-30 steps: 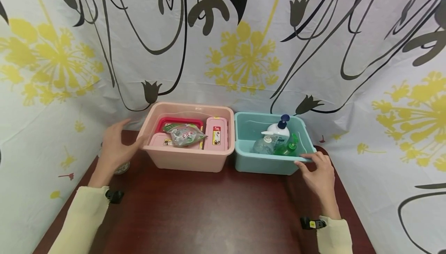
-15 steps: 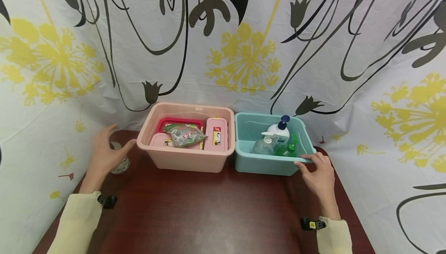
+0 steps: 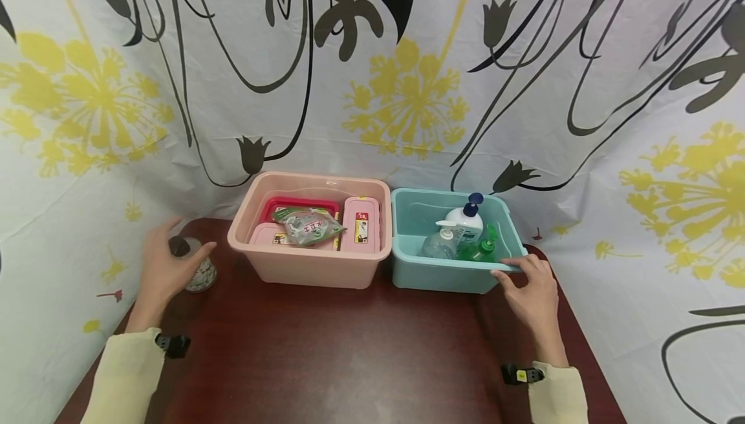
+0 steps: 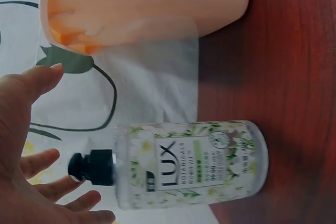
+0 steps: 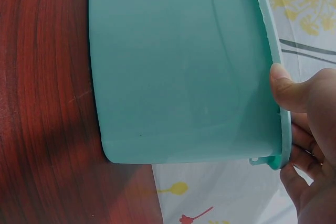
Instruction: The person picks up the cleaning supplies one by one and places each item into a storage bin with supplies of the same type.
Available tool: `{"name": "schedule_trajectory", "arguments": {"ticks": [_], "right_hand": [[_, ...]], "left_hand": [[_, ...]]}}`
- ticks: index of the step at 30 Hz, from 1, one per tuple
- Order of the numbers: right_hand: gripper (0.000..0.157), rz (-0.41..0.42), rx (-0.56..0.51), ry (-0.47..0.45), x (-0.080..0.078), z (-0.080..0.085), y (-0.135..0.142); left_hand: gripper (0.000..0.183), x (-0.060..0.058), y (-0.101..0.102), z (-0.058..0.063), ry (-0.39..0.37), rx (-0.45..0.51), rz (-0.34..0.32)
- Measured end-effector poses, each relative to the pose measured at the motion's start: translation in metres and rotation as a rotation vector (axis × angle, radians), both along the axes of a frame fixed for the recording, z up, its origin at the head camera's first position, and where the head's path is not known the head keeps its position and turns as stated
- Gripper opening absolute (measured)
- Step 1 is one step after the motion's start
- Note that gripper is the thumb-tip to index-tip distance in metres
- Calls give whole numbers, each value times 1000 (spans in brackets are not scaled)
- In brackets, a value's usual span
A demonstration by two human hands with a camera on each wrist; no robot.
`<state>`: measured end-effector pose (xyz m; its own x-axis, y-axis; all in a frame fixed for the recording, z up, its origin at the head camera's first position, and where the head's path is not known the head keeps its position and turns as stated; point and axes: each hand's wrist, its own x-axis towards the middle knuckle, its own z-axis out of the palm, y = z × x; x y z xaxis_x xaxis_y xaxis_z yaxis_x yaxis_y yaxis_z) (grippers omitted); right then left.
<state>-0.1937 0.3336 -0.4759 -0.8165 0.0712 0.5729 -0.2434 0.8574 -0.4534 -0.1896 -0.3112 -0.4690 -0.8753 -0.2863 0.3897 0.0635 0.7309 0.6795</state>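
Observation:
A pump bottle labelled LUX, clear with a floral label and a black pump, stands upright on the table at the left. My left hand is around the pump's level with thumb and fingers spread; whether a fingertip touches the pump I cannot tell. At the right, my right hand holds the teal bin by its front right corner, pinching the rim between thumb and fingers. Inside that bin are a white pump bottle with a blue top, a clear pump bottle and a green bottle.
Beside the teal bin stands a pink bin. It holds pink boxes, a red-rimmed tray and a silver-green packet. A patterned cloth hangs behind and at the sides of the dark wooden table.
My left hand has moved left, away from the pink bin's left edge, and more of the LUX pump bottle shows. My right hand stays on the teal bin's rim.

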Motion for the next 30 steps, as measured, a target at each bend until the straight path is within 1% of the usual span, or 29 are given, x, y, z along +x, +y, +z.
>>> {"name": "schedule_trajectory", "arguments": {"ticks": [3,11,15,18,23,27,30], "right_hand": [[29,-1,0,-1,0,0,0],[29,-11,4,-12,0,0,1],[30,-22,5,-28,0,-1,1],[30,-26,7,-31,0,-2,1],[30,-22,9,-25,-1,-3,1],[30,-21,10,-22,-1,-3,2],[30,-22,9,-19,-1,-3,2]], "left_hand": [[85,1,-3,-4,-18,17,10],[94,3,-10,-19,-114,63,49],[94,4,-12,-26,-133,74,61],[92,5,-14,-30,-136,99,73],[89,9,-17,-37,-169,168,113],[91,11,-18,-41,-226,198,139],[92,11,-18,-41,-247,216,146]]}}
